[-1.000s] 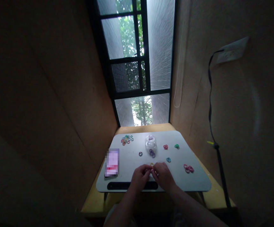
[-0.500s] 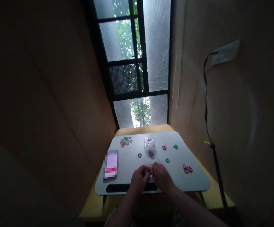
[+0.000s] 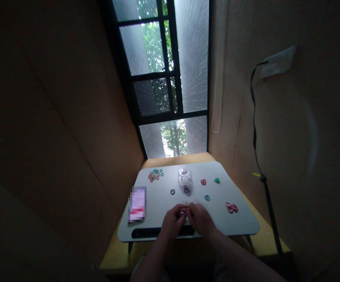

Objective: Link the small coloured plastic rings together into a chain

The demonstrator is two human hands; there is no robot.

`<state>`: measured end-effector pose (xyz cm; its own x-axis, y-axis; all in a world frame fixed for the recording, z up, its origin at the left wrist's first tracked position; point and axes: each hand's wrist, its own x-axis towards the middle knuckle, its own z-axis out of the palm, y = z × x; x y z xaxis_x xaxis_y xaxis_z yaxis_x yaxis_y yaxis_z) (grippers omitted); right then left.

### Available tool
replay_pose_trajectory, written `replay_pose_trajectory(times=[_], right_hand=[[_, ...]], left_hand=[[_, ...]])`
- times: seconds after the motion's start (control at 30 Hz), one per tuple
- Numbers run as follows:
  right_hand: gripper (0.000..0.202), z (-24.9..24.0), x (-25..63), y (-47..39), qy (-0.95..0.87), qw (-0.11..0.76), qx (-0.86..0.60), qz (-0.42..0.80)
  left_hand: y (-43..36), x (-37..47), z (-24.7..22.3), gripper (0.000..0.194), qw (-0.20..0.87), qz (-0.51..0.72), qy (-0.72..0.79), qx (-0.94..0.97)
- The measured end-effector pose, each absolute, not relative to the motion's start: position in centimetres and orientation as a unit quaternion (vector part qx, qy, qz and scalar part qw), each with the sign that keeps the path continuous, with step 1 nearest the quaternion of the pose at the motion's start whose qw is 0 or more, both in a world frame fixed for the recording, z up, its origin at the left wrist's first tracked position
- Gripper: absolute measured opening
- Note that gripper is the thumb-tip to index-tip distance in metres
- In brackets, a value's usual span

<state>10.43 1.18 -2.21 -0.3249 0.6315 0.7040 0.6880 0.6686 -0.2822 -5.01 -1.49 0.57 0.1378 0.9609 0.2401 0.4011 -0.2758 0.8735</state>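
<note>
Wood-toned walls close in on both sides of a tall dark-framed window [image 3: 172, 137], w/ trees beyond; dim room. White lap table [image 3: 158, 201] stands on a yellowish ledge [image 3: 111, 250], w/ a black slot [image 3: 146, 233] along its near edge. Both hands meet just above the near-middle: L hand [image 3: 173, 222] & R hand [image 3: 201, 220], fingers curled, tips drawn together & touching or almost. Small yellowish ring [image 3: 186, 204] peeks out right at the fingertips, partly hidden; can't tell if either hand truly grips it or if it lies on the table just behind. Nearby: purple rings [image 3: 186, 190] in front of/against a clear jar [image 3: 185, 178], one dark ring [image 3: 172, 192] a bit L, blue rings [image 3: 207, 197] to the R. Further R: red rings [image 3: 203, 182], green rings [image 3: 217, 180], & pink rings [image 3: 231, 207] near the R edge. Mixed-colour pile [image 3: 154, 176] sits far L, phone-like slab [image 3: 137, 205] (pixelated) below it. Handling, my guess: yellowish ring is v. light, soft & stretchy like a small hair tie, not fragile, but fiddly & apt to spring off if stretched; best hold = thumb-&-index pinch on opp. sides of the band. Jar looks smooth, prob. slippery, so grip round its body.
</note>
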Motion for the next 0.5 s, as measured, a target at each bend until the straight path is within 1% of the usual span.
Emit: replay_pose_trajectory(times=[0.17,0.33,0.5], right_hand=[[0.01,-2.39,10.46,1.12,-0.812,0.4,-0.423,-0.031],[0.01,-1.97,10.5,0.91,-0.811,0.394,-0.431,-0.027],[0.009,-1.64,10.71,0.77,-0.821,0.386,-0.421,-0.011]], left_hand=[[-1.15,-5.3,-0.05,0.024,0.32,0.434,0.495,0.681],[-1.07,-5.29,-0.21,0.026,0.333,0.439,0.499,0.67],[-1.16,-5.14,-0.16,0.025,0.314,0.432,0.53,0.659]])
